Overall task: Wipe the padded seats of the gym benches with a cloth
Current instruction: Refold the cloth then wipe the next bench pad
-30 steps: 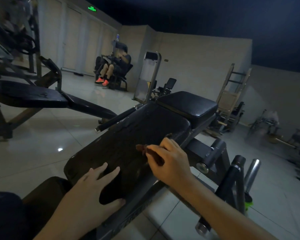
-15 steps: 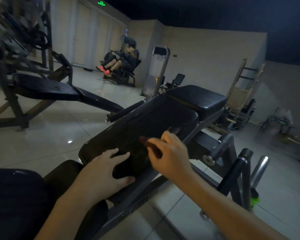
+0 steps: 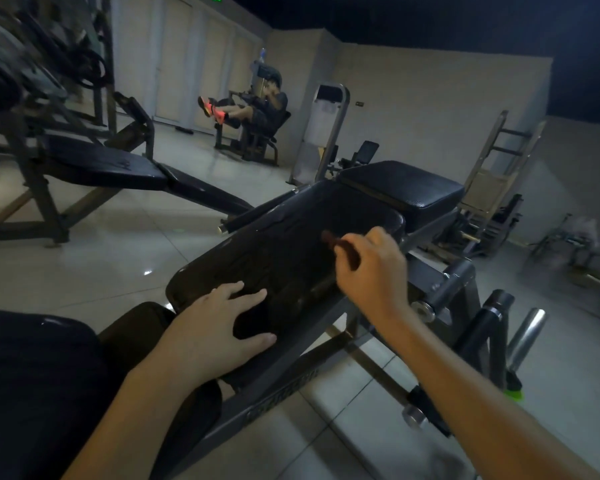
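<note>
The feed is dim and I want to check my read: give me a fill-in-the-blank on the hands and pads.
1. The left hand lies ____ on the long pad, fingers spread.
2. The right hand grips the ____.
3. The square pad beyond has ____ hand on it.
Missing: flat; cloth; neither.

The left hand (image 3: 219, 327) rests flat on the near end of the pad (image 3: 284, 251). The right hand (image 3: 371, 268), farther along at the pad's right edge, holds the cloth (image 3: 333, 239) over it. A seat (image 3: 400, 188) sits just behind the pad. A second bench (image 3: 118, 168) stands to the left. Behind it a person (image 3: 267, 105) sits on a machine (image 3: 253, 140). Pegs (image 3: 529, 332) stand at right.
</note>
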Tool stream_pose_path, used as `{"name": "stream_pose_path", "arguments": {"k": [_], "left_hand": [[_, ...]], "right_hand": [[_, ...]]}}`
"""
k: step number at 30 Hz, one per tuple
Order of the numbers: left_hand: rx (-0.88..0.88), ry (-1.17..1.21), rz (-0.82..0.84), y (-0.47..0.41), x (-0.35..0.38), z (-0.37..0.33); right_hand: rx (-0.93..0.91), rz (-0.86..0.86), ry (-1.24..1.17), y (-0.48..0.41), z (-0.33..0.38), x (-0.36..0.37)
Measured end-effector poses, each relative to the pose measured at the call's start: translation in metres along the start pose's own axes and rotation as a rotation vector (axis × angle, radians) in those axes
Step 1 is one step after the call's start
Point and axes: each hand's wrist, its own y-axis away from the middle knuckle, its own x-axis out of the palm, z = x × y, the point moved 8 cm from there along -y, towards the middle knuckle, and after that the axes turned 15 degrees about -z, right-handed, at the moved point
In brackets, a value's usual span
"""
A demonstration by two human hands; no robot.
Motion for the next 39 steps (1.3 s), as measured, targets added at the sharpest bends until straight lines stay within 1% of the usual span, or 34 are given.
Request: {"name": "stream_pose_path", "arguments": {"k": [4, 6, 8, 9, 13, 15, 17, 20, 22, 24, 26, 28, 29, 30, 32, 35, 37, 39], "left_hand": [[0.001, -0.007, 0.009, 0.003, 0.001, 0.0], [0.008, -0.019, 0.009, 0.005, 0.002, 0.0], [0.009, -0.017, 0.005, 0.005, 0.004, 0.0], [0.009, -0.015, -0.001, 0.005, 0.005, 0.001], [0.008, -0.013, -0.024, 0.006, 0.005, 0.001], [0.004, -0.02, -0.026, 0.004, 0.004, -0.001], [-0.005, -0.034, 0.0, 0.001, 0.003, -0.002], [-0.024, -0.037, 0.078, -0.006, 0.002, -0.004], [-0.023, -0.04, 0.094, -0.015, 0.001, -0.007], [0.009, -0.041, 0.048, -0.026, -0.001, -0.012], [0.051, 0.008, -0.023, -0.035, -0.001, -0.019], [0.102, 0.073, -0.073, -0.044, 0.001, -0.026], [0.125, 0.105, -0.087, -0.049, 0.002, -0.029], [0.14, 0.134, -0.094, -0.053, 0.003, -0.03], [0.147, 0.171, -0.096, -0.06, 0.006, -0.032], [0.156, 0.144, -0.099, -0.066, 0.012, -0.033], [0.161, 0.128, -0.087, -0.068, 0.018, -0.031], [0.158, 0.125, -0.067, -0.071, 0.024, -0.027]], "right_hand": [[-0.17, 0.101, -0.174, 0.042, 0.048, -0.007], [-0.243, 0.11, -0.214, 0.043, 0.051, -0.01], [-0.264, 0.089, -0.158, 0.027, 0.031, -0.005], [-0.225, 0.049, -0.104, 0.012, 0.013, -0.004], [0.064, -0.081, 0.085, -0.046, -0.062, -0.01], [0.135, -0.099, 0.115, -0.051, -0.07, -0.008], [0.164, -0.083, 0.099, -0.041, -0.057, -0.004], [0.062, -0.032, 0.022, -0.009, -0.015, 0.001], [-0.032, 0.028, -0.079, 0.016, 0.017, 0.002], [-0.114, 0.09, -0.183, 0.039, 0.044, 0.0], [-0.208, 0.097, -0.231, 0.046, 0.056, -0.006], [-0.276, 0.085, -0.223, 0.035, 0.05, -0.008], [-0.28, 0.069, -0.192, 0.024, 0.041, -0.007], [-0.249, 0.039, -0.149, 0.01, 0.025, -0.006], [-0.101, -0.017, -0.036, -0.022, -0.017, -0.004], [0.114, -0.055, 0.092, -0.054, -0.072, -0.006], [0.18, -0.081, 0.11, -0.057, -0.079, -0.007], [0.152, -0.069, 0.096, -0.044, -0.06, -0.005]]}}
